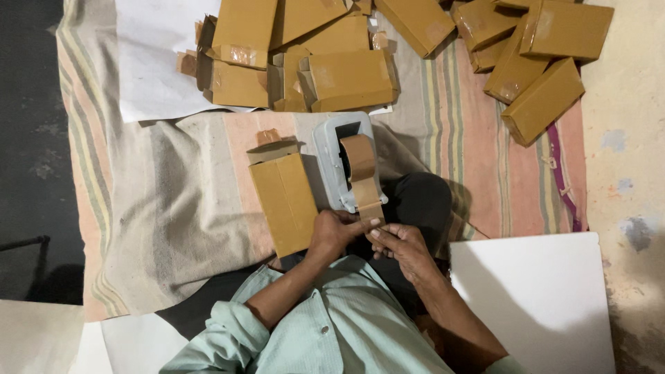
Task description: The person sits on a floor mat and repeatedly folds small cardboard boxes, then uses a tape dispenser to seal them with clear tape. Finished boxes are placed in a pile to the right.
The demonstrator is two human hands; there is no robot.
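Two hands are working at the free end of a brown tape strip (366,201) that is running off a roll (358,157) seated in a grey dispenser (334,166). The left hand (336,232) is pinching the strip's end, its grip clamped on the tape, while also lying against the lower edge of a flat brown carton (285,202) resting on the striped cloth (173,187) just left of the dispenser. The right hand (402,246) is closing on the same end from the other side; whether its fingers are actually touching the tape cannot be told. To do this well, the strip is best kept taut and straight in line with the roll, fingers only at the very end so the adhesive stays clean, and the carton kept near. More cartons (346,79) are lying piled at the far side of the cloth.
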